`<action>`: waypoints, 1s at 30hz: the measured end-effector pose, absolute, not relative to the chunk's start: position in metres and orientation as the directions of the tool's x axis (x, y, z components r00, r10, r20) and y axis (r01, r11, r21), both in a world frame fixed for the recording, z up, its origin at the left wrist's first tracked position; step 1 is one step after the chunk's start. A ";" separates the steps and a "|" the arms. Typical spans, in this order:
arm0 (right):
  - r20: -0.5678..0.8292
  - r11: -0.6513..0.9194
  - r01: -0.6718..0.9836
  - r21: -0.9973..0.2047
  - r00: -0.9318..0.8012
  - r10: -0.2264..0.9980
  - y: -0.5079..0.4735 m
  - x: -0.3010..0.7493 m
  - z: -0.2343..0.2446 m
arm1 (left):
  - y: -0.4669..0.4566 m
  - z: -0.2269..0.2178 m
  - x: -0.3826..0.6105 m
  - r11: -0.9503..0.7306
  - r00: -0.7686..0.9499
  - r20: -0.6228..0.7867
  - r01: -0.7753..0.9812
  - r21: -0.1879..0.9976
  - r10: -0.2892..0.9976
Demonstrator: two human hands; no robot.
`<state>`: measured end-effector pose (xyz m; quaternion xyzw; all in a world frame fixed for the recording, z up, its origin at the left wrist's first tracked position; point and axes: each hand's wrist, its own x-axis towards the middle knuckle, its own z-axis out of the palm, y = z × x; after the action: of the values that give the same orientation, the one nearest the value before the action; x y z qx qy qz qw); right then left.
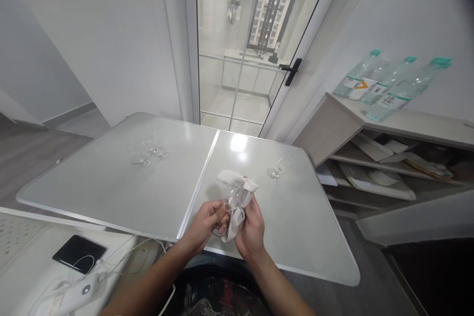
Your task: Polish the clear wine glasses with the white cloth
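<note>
Over the near edge of the folding table point(148, 207), both hands hold a clear stemmed glass point(232, 196) and a whitish cloth point(236, 226). My left hand point(209, 221) pinches the glass low at its stem, with part of the round foot showing beneath the fingers. The cloth wraps the right and far sides of the bowl and hangs down below it. Gripping that cloth against the glass is my right hand point(252, 229), its fingertips mostly hidden behind the fabric.
Several clear glasses point(152, 151) are on the table's left half, and another glass point(277, 172) lies on the right half. Plastic bottles point(394, 94) top the shelf unit point(314, 128). A black tablet-like object point(79, 254) and cables lie at lower left. Behind stands a glass door point(237, 98).
</note>
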<state>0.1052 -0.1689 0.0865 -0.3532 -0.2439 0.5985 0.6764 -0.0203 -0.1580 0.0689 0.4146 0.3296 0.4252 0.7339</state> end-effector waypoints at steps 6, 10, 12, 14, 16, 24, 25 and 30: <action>0.019 0.168 -0.329 -0.929 0.413 0.910 -0.167 0.102 0.067 | -0.138 0.066 -0.024 0.045 0.279 -0.002 -0.146 0.988 0.960; 0.035 0.173 -0.423 -0.889 0.313 0.949 -0.157 0.106 0.073 | -0.132 0.068 -0.019 -0.174 0.265 0.145 0.089 0.981 0.953; 0.018 0.120 -0.530 -0.839 0.194 0.981 -0.152 0.113 0.077 | -0.133 0.070 -0.016 -0.209 0.282 0.170 0.115 0.971 0.944; -0.009 0.019 -0.607 -0.794 0.042 0.999 -0.147 0.124 0.078 | -0.135 0.071 -0.014 -0.105 0.351 0.095 0.009 0.994 0.932; -0.051 -0.113 -0.626 -0.771 -0.116 0.992 -0.141 0.136 0.078 | -0.138 0.071 -0.013 0.107 0.484 -0.024 -0.145 0.984 0.875; -0.084 -0.050 -0.481 -0.875 0.049 0.995 -0.126 0.133 0.081 | -0.137 0.048 -0.002 -0.058 0.290 0.036 0.066 0.996 0.956; -0.056 0.013 -0.402 -0.916 0.159 0.986 -0.126 0.126 0.082 | -0.135 0.043 0.000 -0.144 0.211 0.104 0.187 0.972 0.972; -0.047 0.032 -0.249 -0.968 0.306 0.951 -0.127 0.116 0.079 | -0.136 0.040 0.007 -0.088 0.179 0.064 0.130 0.988 0.982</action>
<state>0.1155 -0.1271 0.0791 -0.5066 -0.3461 0.4767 0.6295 0.0069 -0.1363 0.0396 0.5936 0.4681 0.4376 0.4869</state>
